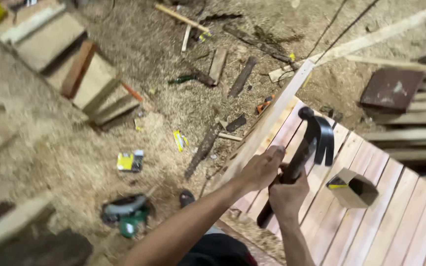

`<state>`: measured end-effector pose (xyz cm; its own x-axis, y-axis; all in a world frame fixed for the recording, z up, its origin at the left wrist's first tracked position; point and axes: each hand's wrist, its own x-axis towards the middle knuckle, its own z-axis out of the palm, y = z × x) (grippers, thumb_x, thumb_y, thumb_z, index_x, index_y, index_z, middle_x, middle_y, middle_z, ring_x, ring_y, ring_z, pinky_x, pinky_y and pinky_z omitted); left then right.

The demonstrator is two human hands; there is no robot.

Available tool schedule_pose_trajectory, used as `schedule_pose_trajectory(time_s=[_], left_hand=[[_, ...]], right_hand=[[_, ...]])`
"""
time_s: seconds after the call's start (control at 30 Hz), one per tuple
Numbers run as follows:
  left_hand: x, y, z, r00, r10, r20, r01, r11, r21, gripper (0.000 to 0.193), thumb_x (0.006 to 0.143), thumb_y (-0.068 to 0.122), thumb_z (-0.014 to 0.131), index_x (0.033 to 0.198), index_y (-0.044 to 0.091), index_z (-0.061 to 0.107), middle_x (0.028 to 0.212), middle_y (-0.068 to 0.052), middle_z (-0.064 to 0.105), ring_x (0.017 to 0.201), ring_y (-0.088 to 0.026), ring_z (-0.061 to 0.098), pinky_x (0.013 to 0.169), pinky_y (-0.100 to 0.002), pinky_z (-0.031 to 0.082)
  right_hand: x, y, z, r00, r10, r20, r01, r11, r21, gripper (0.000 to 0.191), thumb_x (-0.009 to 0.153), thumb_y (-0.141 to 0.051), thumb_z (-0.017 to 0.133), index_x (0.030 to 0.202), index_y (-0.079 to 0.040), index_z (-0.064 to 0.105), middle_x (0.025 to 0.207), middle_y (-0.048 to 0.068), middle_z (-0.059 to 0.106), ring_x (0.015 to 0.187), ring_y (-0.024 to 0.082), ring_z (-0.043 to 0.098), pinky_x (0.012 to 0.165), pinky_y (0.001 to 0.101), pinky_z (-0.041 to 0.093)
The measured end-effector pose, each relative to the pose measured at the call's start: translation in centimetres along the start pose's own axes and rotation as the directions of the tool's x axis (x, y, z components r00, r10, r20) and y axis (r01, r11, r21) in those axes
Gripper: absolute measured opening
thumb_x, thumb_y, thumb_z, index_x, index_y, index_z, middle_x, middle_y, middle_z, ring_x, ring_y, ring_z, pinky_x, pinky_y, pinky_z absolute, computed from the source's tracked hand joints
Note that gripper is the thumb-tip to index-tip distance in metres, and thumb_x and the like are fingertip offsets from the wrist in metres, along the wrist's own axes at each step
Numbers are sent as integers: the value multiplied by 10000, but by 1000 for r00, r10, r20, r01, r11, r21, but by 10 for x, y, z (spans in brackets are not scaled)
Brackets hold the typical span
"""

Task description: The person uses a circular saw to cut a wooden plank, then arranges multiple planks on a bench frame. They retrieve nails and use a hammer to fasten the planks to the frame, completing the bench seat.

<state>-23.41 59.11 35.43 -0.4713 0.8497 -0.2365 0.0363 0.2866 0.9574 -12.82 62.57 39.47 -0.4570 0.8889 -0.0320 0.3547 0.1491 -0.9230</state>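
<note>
Rt hand point(288, 194) clenched around the handle of a black claw hammer point(305, 148), approx. mid-shaft; hammer head raised, claws pointing down toward the slatted wood panel point(395, 207). Hammer sits above the panel's left edge, near its far corner.

Lt hand point(262, 168) grasps the edge rail point(272, 118), a pale batten along the panel's left edge; fingers over the top, touching the rail just beside the hammer handle.

Small open cardboard box point(352, 188) lies on the slats, right of the hammer, w/ a yellow-black patch on one side.

Beyond the left edge: sawdust-covered floor point(75, 162) w/ wood offcuts, a yellow packet point(130, 161) and a green power tool point(126, 213). Stacked boards point(420, 118) beyond the panel's far right corner.
</note>
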Motion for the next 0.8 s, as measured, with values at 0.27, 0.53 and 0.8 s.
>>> schedule_pose_trajectory(time_s=[0.27,0.53,0.8], left_hand=[[48,28,-20,928,-163,336,283,895,-345,526,1106,439,394,760,114,621,588,1,482,485,-130,396,454,-316,320],[85,38,-39,822,-18,570,212,937,-277,148,993,126,572,869,116,652,669,48,514,572,-76,431,524,-272,343],[134,90,-89,663,266,700,-596,753,279,161,865,214,770,1000,127,757,691,-130,698,585,-257,652,580,-382,510]], right_hand=[[20,-38,7,980,3,-198,-4,1000,-4,181,911,-86,748,1018,4,632,744,41,665,637,89,605,551,269,487],[43,-50,8,893,47,-448,-39,999,28,146,890,-59,719,983,-8,618,759,27,671,635,91,638,558,258,507],[71,-71,40,701,374,-608,-284,928,243,129,880,-54,740,926,16,642,624,50,596,473,114,548,424,280,414]])
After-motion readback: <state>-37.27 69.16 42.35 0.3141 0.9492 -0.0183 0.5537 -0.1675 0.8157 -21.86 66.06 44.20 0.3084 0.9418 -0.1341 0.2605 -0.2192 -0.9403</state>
